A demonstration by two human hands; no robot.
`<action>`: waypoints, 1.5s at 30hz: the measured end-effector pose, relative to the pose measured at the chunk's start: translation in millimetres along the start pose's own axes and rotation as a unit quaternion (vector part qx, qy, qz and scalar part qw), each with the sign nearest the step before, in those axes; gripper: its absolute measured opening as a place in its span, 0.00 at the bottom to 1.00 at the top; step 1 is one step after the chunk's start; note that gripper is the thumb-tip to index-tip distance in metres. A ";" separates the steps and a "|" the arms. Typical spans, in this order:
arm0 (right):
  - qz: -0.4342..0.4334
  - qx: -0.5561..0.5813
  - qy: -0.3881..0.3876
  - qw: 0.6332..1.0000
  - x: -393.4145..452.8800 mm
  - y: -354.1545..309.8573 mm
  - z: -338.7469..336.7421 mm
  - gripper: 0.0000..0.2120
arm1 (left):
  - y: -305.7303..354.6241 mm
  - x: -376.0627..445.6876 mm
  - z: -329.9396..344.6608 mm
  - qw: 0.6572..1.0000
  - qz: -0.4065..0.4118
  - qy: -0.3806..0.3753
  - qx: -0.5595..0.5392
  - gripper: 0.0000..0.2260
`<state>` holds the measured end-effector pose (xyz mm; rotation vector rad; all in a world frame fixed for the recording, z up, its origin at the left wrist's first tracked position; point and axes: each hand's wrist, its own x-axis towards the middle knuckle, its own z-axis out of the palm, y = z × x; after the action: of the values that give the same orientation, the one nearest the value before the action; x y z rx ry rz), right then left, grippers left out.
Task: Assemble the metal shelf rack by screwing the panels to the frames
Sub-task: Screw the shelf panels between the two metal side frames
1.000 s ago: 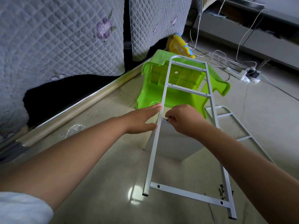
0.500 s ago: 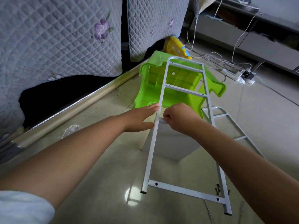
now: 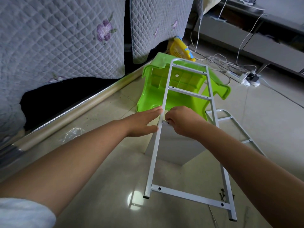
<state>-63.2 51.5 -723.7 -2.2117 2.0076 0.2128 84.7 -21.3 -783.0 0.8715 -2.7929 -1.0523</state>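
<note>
White ladder frame [image 3: 156,150] — against panel [image 3: 176,145]

Tiled floor [image 3: 102,175] carries green stool [image 3: 153,96], spare frame [image 3: 236,127], screws [image 3: 222,195].

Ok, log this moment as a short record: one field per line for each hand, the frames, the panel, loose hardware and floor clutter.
left hand: left hand, fingers straight, pressed flat against the side rail of the white metal ladder-shaped frame
right hand: right hand pinches a small dark screw at a crossbar of that frame
panel: grey flat metal panel under the frame, beneath the hands
second frame: second white frame lying flat on the floor to the right
hardware: loose dark screws on the tiles by the frame's near foot
clutter: overturned green plastic stool, white power strip
</note>
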 end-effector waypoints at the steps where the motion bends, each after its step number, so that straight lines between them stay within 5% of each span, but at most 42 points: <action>1: -0.006 -0.007 0.003 1.000 -1.2 -0.4 -0.2 0.08 | 0.0 0.0 0.1 1.000 0.000 0.001 0.002 0.30; 21: 0.028 -0.078 -0.005 0.997 3.6 -7.8 0.0 0.09 | 3.0 -1.4 1.2 1.000 -0.004 0.003 0.008 0.30; 28: 0.084 0.007 -0.013 0.996 4.1 -2.2 1.6 0.14 | 2.4 -2.9 0.7 1.000 -0.003 0.000 0.012 0.30; 34: 0.099 0.157 0.058 0.981 -18.8 9.6 -0.3 0.15 | 2.1 -2.7 -0.3 1.000 -0.013 -0.002 0.027 0.30; 41: 0.185 0.075 0.183 0.963 -64.2 76.4 29.7 0.15 | 19.5 -4.5 -3.9 0.995 -0.005 0.019 0.103 0.35; 45: 0.226 0.129 0.125 0.957 -81.9 93.1 42.5 0.21 | 37.6 -7.9 -2.0 0.979 0.019 0.087 0.183 0.36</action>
<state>-164.0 131.1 -750.1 -1.6704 2.4893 -0.2830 73.3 4.6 -757.0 0.8820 -2.8792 -0.4338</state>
